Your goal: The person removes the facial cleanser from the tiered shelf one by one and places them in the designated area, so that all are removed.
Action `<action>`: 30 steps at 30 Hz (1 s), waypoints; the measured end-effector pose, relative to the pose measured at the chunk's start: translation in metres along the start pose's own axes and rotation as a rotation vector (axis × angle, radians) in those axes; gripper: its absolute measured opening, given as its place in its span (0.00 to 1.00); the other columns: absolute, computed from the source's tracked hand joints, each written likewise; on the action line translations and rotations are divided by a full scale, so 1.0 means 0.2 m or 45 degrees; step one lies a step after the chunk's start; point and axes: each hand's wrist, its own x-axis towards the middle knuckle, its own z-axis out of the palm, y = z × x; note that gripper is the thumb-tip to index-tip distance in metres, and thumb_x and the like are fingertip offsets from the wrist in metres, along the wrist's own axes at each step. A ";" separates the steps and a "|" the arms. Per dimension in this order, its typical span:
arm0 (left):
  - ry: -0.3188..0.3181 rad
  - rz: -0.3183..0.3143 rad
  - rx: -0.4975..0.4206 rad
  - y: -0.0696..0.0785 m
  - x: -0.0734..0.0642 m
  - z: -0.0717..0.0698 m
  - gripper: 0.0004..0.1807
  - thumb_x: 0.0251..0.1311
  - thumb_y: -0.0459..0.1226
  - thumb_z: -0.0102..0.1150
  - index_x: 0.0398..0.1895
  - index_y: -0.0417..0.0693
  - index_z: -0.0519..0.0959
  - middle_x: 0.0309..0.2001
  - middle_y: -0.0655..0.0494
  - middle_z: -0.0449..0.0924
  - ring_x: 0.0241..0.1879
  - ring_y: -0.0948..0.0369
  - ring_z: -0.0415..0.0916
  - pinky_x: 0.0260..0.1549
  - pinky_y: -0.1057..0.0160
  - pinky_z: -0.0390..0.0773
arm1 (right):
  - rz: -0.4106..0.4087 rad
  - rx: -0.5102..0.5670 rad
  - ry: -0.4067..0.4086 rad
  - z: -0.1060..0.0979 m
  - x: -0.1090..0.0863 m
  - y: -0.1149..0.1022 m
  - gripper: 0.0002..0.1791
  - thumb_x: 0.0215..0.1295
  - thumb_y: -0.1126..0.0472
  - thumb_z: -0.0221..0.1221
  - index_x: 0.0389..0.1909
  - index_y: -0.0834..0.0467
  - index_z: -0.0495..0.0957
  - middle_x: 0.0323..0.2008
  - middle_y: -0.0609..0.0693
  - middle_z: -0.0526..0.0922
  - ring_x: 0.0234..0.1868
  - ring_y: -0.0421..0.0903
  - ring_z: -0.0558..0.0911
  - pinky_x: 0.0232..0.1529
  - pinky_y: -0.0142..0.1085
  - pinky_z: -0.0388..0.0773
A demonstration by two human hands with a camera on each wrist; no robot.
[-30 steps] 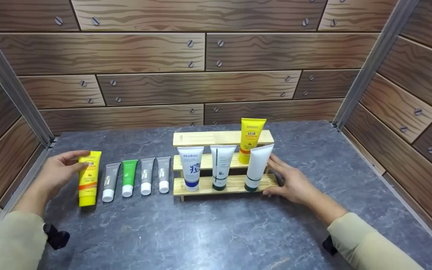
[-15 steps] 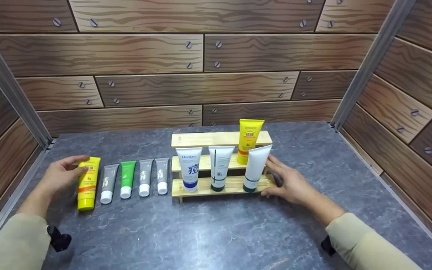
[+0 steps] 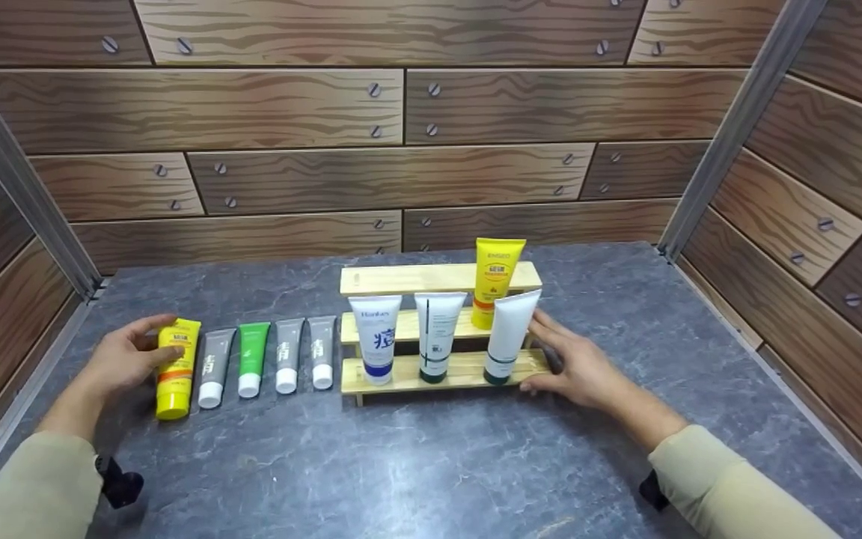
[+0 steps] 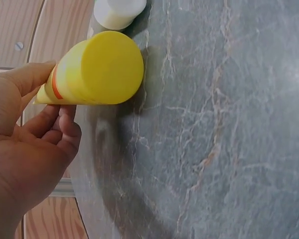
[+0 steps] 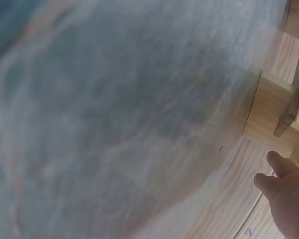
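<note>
My left hand pinches a yellow squeeze tube near its flat end, thumb on one face and fingers on the other. In the left wrist view, the round cap of this yellow tube faces the camera, over the grey tabletop. At the right end of a stepped wooden rack, my right hand grips the lower step, thumb at the front and fingers behind. On that step stand a blue-capped white tube and two green-capped white tubes. Another yellow tube stands on the middle step.
Between the left hand and the rack lies a row of smaller tubes: a grey tube, a green tube and two more grey tubes. Wood-patterned walls enclose the grey marbled tabletop.
The flat end of the yellow tube in my left hand has come lower, and the hand has moved slightly down with it. My right hand stays at the rack's end.
</note>
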 end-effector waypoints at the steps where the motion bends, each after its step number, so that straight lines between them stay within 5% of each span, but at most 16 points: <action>1: -0.003 -0.003 -0.001 -0.01 0.00 0.00 0.41 0.78 0.45 0.60 0.85 0.42 0.54 0.73 0.23 0.62 0.66 0.36 0.70 0.57 0.47 0.81 | 0.002 0.000 -0.002 0.00 0.00 0.00 0.58 0.54 0.44 0.79 0.82 0.58 0.60 0.82 0.61 0.54 0.77 0.68 0.62 0.73 0.66 0.60; 5: -0.005 -0.011 0.006 -0.03 0.00 0.00 0.41 0.78 0.46 0.60 0.84 0.39 0.55 0.73 0.24 0.62 0.66 0.37 0.70 0.53 0.53 0.82 | 0.013 0.004 -0.006 0.00 0.00 0.00 0.59 0.54 0.43 0.79 0.82 0.57 0.60 0.83 0.60 0.53 0.78 0.68 0.62 0.73 0.66 0.59; 12: -0.008 -0.030 0.023 -0.07 -0.01 0.00 0.41 0.79 0.49 0.59 0.83 0.36 0.56 0.76 0.25 0.59 0.69 0.35 0.67 0.60 0.47 0.78 | 0.026 0.007 -0.005 0.01 0.00 0.00 0.58 0.53 0.43 0.79 0.82 0.57 0.61 0.82 0.60 0.54 0.78 0.67 0.62 0.73 0.66 0.59; 21: -0.011 -0.072 0.010 -0.08 -0.02 -0.01 0.42 0.78 0.51 0.58 0.83 0.36 0.56 0.77 0.25 0.57 0.63 0.40 0.69 0.46 0.61 0.80 | 0.003 0.005 0.007 0.00 0.00 0.00 0.58 0.55 0.43 0.79 0.82 0.57 0.61 0.83 0.60 0.54 0.77 0.69 0.63 0.72 0.66 0.60; 30: 0.014 -0.102 -0.014 -0.08 -0.02 -0.02 0.44 0.77 0.51 0.60 0.82 0.34 0.56 0.77 0.26 0.57 0.66 0.39 0.68 0.43 0.62 0.81 | 0.012 -0.004 -0.004 0.00 0.00 0.00 0.58 0.54 0.43 0.79 0.82 0.57 0.60 0.83 0.60 0.53 0.77 0.68 0.63 0.72 0.66 0.61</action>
